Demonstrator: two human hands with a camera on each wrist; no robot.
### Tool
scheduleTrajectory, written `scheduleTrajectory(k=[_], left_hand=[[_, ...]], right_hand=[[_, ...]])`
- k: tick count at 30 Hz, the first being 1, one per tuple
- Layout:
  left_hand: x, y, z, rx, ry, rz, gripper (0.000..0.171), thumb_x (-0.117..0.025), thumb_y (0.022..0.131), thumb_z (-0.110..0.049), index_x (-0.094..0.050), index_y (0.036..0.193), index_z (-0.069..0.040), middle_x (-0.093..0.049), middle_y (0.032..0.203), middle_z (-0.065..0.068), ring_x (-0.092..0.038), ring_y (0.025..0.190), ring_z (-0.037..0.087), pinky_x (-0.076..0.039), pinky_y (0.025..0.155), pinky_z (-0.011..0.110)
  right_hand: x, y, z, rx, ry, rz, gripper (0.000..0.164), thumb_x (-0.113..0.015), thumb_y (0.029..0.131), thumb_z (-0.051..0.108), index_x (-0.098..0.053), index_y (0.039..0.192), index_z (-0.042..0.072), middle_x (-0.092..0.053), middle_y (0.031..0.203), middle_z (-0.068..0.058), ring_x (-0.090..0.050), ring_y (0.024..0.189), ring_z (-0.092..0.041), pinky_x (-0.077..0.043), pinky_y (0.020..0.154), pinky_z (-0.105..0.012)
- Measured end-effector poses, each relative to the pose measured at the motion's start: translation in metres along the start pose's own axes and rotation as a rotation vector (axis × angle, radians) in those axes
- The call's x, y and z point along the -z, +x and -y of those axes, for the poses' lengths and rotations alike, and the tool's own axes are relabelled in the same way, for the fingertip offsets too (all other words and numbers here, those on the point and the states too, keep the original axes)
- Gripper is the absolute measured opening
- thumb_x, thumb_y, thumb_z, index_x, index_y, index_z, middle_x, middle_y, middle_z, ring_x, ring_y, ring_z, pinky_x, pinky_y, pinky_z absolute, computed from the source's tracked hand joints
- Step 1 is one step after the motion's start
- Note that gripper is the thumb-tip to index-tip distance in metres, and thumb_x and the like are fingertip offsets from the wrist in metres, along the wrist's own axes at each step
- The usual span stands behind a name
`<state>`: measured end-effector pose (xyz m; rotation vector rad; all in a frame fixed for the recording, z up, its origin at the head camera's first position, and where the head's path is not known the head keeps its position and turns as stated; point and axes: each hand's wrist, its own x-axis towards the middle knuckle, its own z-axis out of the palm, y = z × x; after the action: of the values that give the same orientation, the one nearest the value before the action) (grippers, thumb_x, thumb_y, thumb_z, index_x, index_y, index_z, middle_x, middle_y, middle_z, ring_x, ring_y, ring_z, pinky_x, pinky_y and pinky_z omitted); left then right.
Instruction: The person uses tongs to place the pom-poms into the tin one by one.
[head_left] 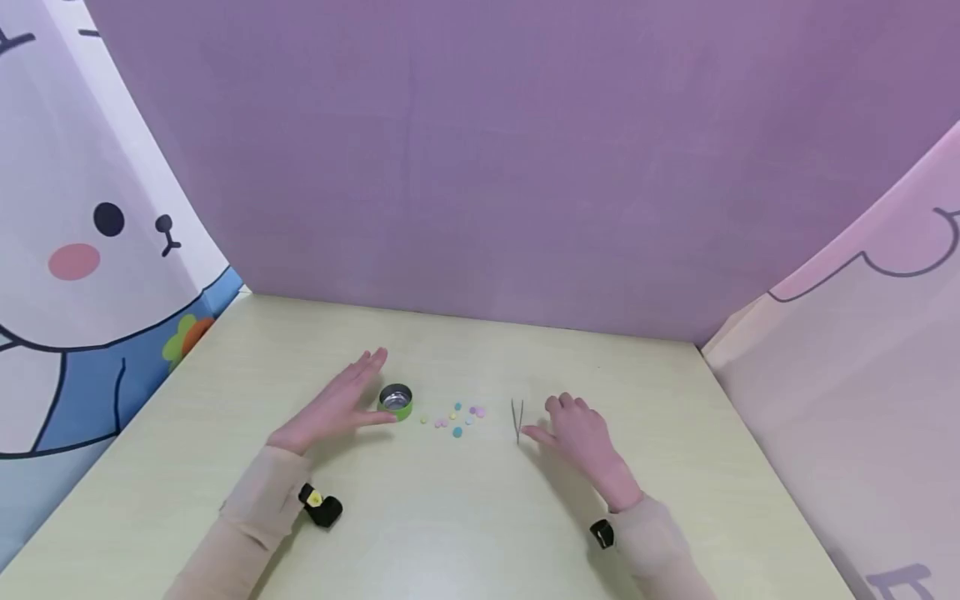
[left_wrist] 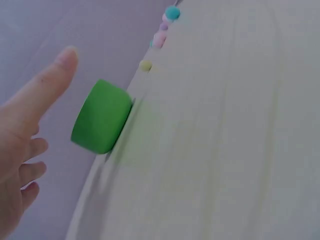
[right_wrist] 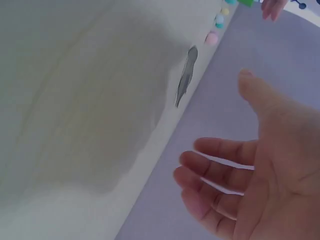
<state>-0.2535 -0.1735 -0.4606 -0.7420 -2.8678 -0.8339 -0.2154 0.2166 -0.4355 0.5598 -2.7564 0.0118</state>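
Note:
A small round tin (head_left: 406,412), green outside and silvery inside, stands upright on the table. My left hand (head_left: 339,406) hovers around its left side with fingers spread and the thumb in front of it; in the left wrist view a gap shows between thumb and green wall. Right of the tin lie several small pastel pom-poms, among them a teal one (head_left: 457,432) and a pink one (right_wrist: 212,38). Metal tweezers (head_left: 518,422) lie farther right, their legs apart. Just beside them is my right hand (head_left: 577,432), thumb toward the tweezers, fingers loosely bent, holding nothing.
The pale wooden table (head_left: 450,525) runs back to a purple wall panel (head_left: 480,167). Cartoon-printed panels rise at the left (head_left: 75,333) and right (head_left: 862,375). A black wrist device (head_left: 321,508) sits at the left sleeve, another (head_left: 602,533) at the right.

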Motion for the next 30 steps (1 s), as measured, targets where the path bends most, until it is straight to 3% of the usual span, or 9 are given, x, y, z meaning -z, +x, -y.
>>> scheduleTrajectory(k=[3, 8, 11, 16, 21, 30], left_hand=[[-0.004, 0.001, 0.002, 0.021, -0.004, 0.008, 0.112, -0.074, 0.081, -0.053, -0.01, 0.159, -0.003, -0.015, 0.165, 0.021, -0.014, 0.153, 0.043, -0.013, 0.126, 0.059], [-0.008, 0.004, 0.002, 0.051, -0.036, 0.03, 0.112, -0.073, 0.082, -0.054, -0.009, 0.159, -0.004, -0.014, 0.166, 0.02, -0.012, 0.154, 0.041, -0.011, 0.127, 0.058], [-0.01, 0.006, 0.002, 0.059, -0.052, 0.043, 0.112, -0.072, 0.082, -0.055, -0.01, 0.159, -0.004, -0.014, 0.166, 0.02, -0.013, 0.154, 0.04, -0.011, 0.127, 0.057], [-0.017, 0.008, 0.006, 0.039, -0.05, 0.039, 0.111, -0.073, 0.081, -0.055, -0.013, 0.158, -0.002, -0.018, 0.164, 0.022, -0.016, 0.153, 0.041, -0.012, 0.126, 0.058], [-0.021, 0.01, 0.009, 0.038, -0.059, 0.042, 0.111, -0.074, 0.08, -0.054, -0.014, 0.158, -0.003, -0.019, 0.164, 0.022, -0.016, 0.153, 0.042, -0.013, 0.126, 0.059], [-0.024, 0.008, 0.009, 0.066, -0.066, 0.058, 0.107, -0.075, 0.081, -0.052, -0.016, 0.159, -0.006, -0.018, 0.165, 0.021, -0.017, 0.152, 0.044, -0.016, 0.124, 0.062]], right_hand=[[-0.002, 0.005, 0.005, -0.028, 0.001, 0.069, 0.053, -0.071, 0.084, 0.052, -0.062, 0.086, 0.0, -0.058, 0.072, -0.009, -0.045, 0.056, -0.018, -0.044, 0.041, -0.025], [-0.006, 0.011, 0.011, -0.11, 0.015, 0.217, 0.063, -0.067, 0.087, 0.056, -0.063, 0.099, -0.006, -0.064, 0.077, -0.014, -0.054, 0.059, -0.021, -0.049, 0.043, -0.028], [-0.01, 0.013, 0.013, -0.157, 0.029, 0.27, 0.062, -0.065, 0.088, 0.059, -0.061, 0.091, -0.004, -0.056, 0.068, -0.008, -0.048, 0.055, -0.017, -0.044, 0.04, -0.025], [-0.016, 0.015, 0.015, -0.211, 0.043, 0.331, 0.061, -0.062, 0.088, 0.063, -0.054, 0.079, 0.003, -0.04, 0.059, -0.001, -0.036, 0.052, -0.012, -0.035, 0.041, -0.022], [-0.019, 0.017, 0.016, -0.234, 0.066, 0.374, 0.06, -0.061, 0.088, 0.064, -0.052, 0.078, 0.005, -0.038, 0.058, 0.0, -0.035, 0.052, -0.013, -0.036, 0.043, -0.024], [-0.019, 0.019, 0.02, -0.202, 0.074, 0.387, 0.055, -0.061, 0.091, 0.057, -0.049, 0.073, 0.007, -0.038, 0.059, 0.0, -0.037, 0.052, -0.013, -0.036, 0.043, -0.023]])
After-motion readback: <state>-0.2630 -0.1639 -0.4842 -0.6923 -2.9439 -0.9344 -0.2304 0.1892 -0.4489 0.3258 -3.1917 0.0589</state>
